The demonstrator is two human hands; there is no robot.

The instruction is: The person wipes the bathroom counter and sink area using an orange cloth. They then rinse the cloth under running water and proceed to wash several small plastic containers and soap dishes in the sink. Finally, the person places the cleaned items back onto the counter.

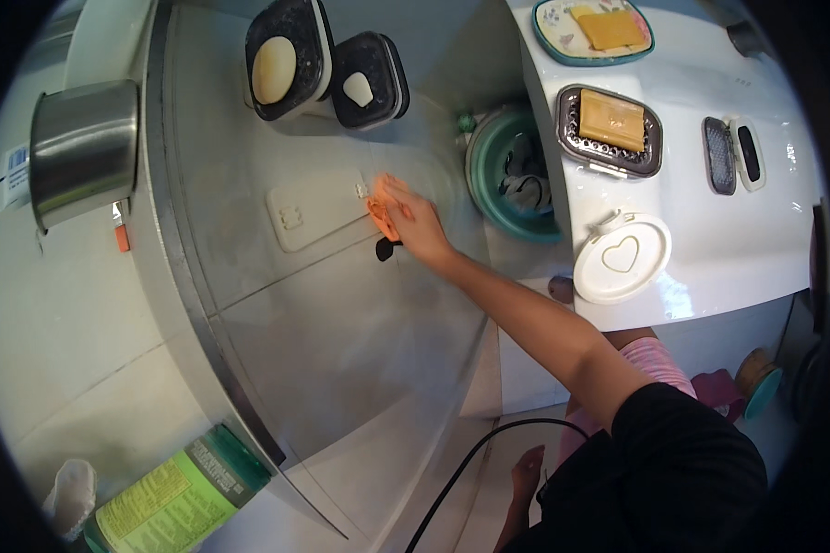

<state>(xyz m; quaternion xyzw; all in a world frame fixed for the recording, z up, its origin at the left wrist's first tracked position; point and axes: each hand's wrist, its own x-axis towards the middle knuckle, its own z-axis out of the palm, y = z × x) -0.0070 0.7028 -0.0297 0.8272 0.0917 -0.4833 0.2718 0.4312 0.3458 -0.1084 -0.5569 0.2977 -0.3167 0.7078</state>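
My right hand [415, 225] reaches far out, its fingers closed on a crumpled orange cloth [385, 200]. The cloth touches the right end of a pale rectangular panel [321, 214] with small fittings, on a grey tiled surface [304, 332]. A small dark rounded piece [384, 249] is just below the cloth. My left hand [528, 470] hangs low near the bottom, by a black cable [456, 470]; its fingers are partly hidden. Two dark-topped containers [311, 66] [380, 55] stand beyond the cloth, each bearing a pale piece that looks like soap.
At right, a white washbasin [705, 235] holds soap dishes [653, 155], a heart-marked lid [622, 257] and a small open case [721, 155]. A green tub [481, 180] holds fabric. At left are a metal pot [86, 152], a brush [122, 235] and a green labelled container [173, 498].
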